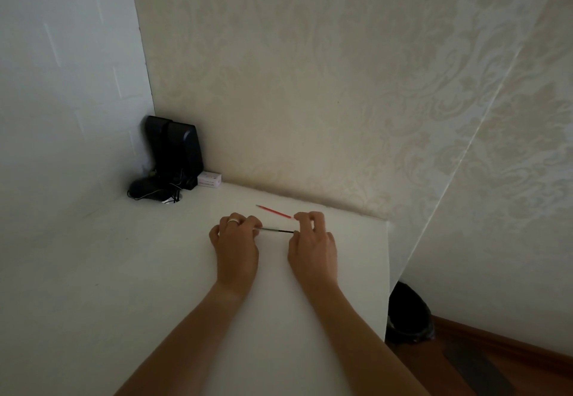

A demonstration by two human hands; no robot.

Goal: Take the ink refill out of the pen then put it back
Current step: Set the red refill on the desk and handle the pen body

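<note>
A thin dark pen (277,230) with a greenish stretch spans the gap between my two hands, just above the white table (124,271). My left hand (236,240), with a ring on one finger, pinches its left end. My right hand (311,240) pinches its right end between thumb and fingers. Both ends are hidden inside my fingers. A thin red stick (274,211), possibly a refill or second pen, lies flat on the table just beyond my hands, pointing up-left.
A black device (176,151) with cables (155,192) stands in the far left corner, a small white box (210,179) beside it. Patterned wall runs behind the table. The table's right edge (387,271) drops to a wooden floor with a dark bin (409,312).
</note>
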